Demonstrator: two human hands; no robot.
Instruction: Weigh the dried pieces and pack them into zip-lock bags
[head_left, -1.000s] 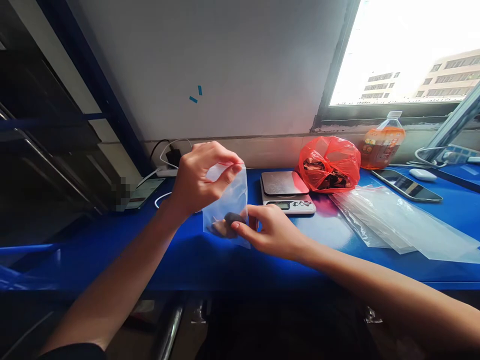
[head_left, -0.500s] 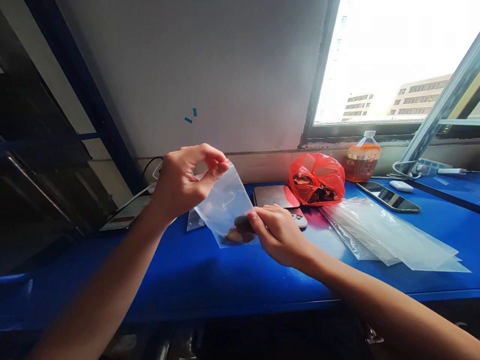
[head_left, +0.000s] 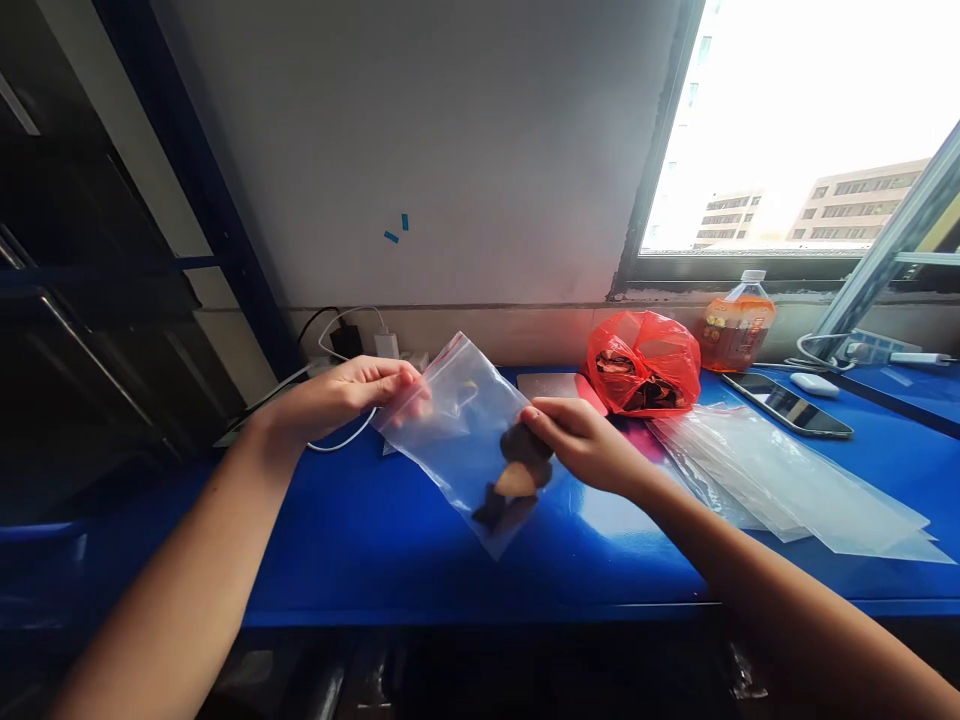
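Observation:
A clear zip-lock bag [head_left: 450,440] hangs tilted above the table, its red-striped zip edge at the upper left. My left hand [head_left: 352,392] is closed on the bag near that zip edge, some fingertips showing blurred through the plastic. On the bag's right side, my right hand [head_left: 589,440] pinches the plastic between thumb and fingers. Several dark and tan flat pieces [head_left: 517,478] lie inside, gathered in the lower right part; their kind is not clear. Whether the zip is sealed cannot be seen.
On the blue table [head_left: 360,560], a red plastic bag [head_left: 645,360] holds dark pieces. Flat clear bags [head_left: 810,480] are fanned out at the right. Behind them are a phone [head_left: 787,405], a white earbud case [head_left: 816,384] and a drink bottle [head_left: 739,325]. White cables [head_left: 349,440] run behind my left hand.
My left hand has lowered, and the bag is now spread flatter and tilted, with its contents showing more. My right hand still grips its right side. The view has shifted slightly.

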